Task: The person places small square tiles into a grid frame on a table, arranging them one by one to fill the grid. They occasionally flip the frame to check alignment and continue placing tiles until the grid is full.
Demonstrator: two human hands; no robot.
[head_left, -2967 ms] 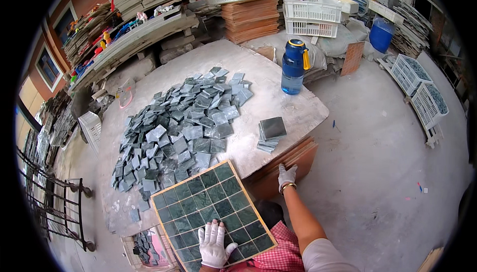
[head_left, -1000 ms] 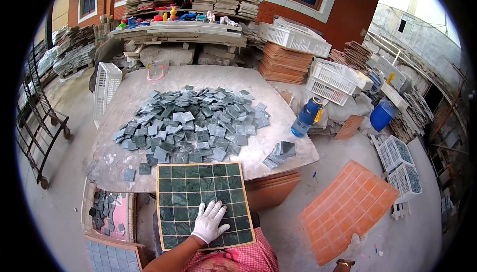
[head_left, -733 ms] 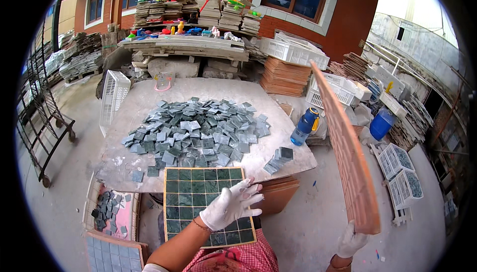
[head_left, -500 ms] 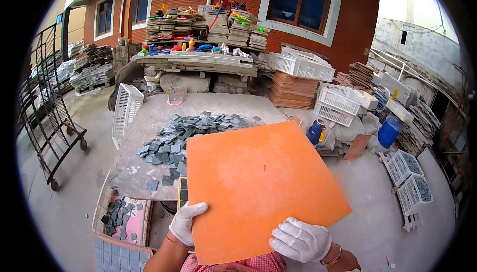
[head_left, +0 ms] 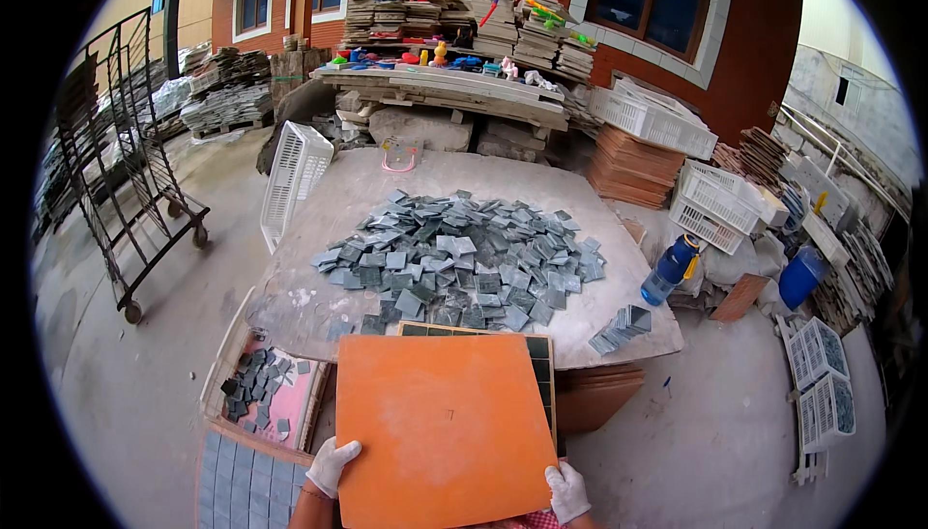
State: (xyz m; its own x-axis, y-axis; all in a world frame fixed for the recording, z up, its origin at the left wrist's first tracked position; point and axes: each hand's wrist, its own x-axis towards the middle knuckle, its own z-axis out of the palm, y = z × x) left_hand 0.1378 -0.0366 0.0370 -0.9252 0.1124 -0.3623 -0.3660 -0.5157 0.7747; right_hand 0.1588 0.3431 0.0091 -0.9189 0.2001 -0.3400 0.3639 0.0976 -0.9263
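Observation:
A flat, square orange board (head_left: 440, 413) fills the space in front of me, with a small dark mark near its middle. My left hand (head_left: 332, 466), in a white glove, grips its left edge; my gloved right hand (head_left: 567, 492) has hold of the right edge close to the lower corner. Behind and partly beneath the board shows a wood-edged frame (head_left: 544, 343) with dark green squares in it; most of it is hidden. Just beyond, a heap of grey-green square tiles (head_left: 464, 263) is spread over the worn table (head_left: 290, 312).
A stack of tiles (head_left: 622, 329) and a blue bottle (head_left: 669, 273) stand at the table's right side. Lower left is a crate (head_left: 232, 345) of loose tiles, beside a grid of laid tiles (head_left: 246, 486). A wheeled metal rack (head_left: 135, 181) stands left; white baskets (head_left: 720, 205) are at right.
The board has come from a tilted, raised position to a lower, squarer one above the frame. My right hand has shifted from its face to its right edge. More of the table shows.

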